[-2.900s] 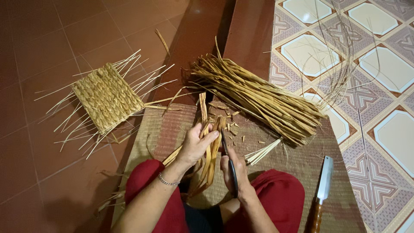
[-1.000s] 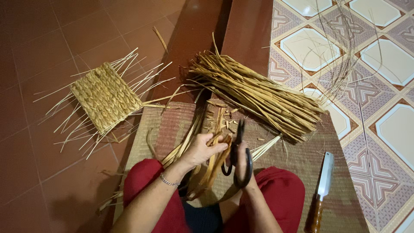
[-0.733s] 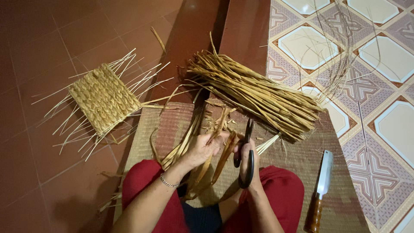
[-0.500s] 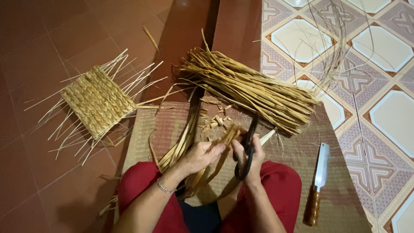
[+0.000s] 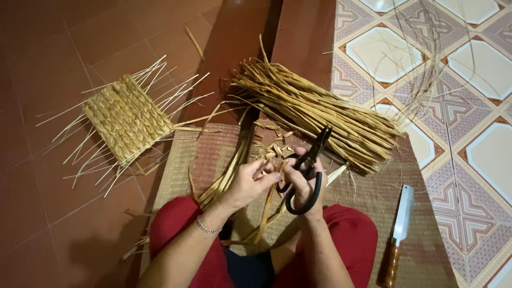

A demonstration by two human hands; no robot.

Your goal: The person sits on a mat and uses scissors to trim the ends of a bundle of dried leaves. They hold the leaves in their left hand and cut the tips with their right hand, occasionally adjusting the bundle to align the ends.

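Hands closed — left (image 5: 246, 184) on straw strips (image 5: 266, 210), right (image 5: 304, 178) gripping scissors (image 5: 308, 170).

Around the work: matting, bundle, weaving and knife

We see a woven floor mat (image 5: 373, 213) spread near us, its far edge under a thick bundle of dry straw stalks (image 5: 320, 106) that lies slanting from far left to near right. To the left, on the red-brown tiled floor (image 5: 64, 224), we find a small woven straw panel (image 5: 126, 117) with loose ends sticking out all round. On the right of the mat lies a knife with a wooden handle (image 5: 399, 229), blade pointing far. Beyond it we see patterned tiles (image 5: 469, 133) and some thin loose strands (image 5: 426, 69).
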